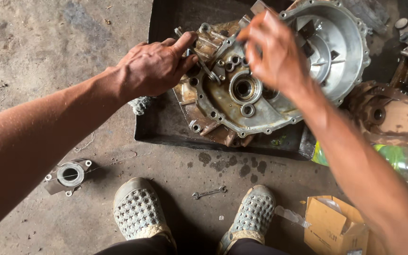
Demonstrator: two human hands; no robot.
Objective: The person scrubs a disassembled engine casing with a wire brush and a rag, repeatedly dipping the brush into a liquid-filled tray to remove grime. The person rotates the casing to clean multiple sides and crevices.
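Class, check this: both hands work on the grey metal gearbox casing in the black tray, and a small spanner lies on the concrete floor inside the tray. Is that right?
Not quite. The head view shows the small silver metal spanner on the concrete floor outside the black tray, between the person's shoes.

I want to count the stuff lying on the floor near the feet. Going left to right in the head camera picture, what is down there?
Small round grey metal flanged part → left perforated grey shoe → small silver spanner → right perforated grey shoe → open brown cardboard box.
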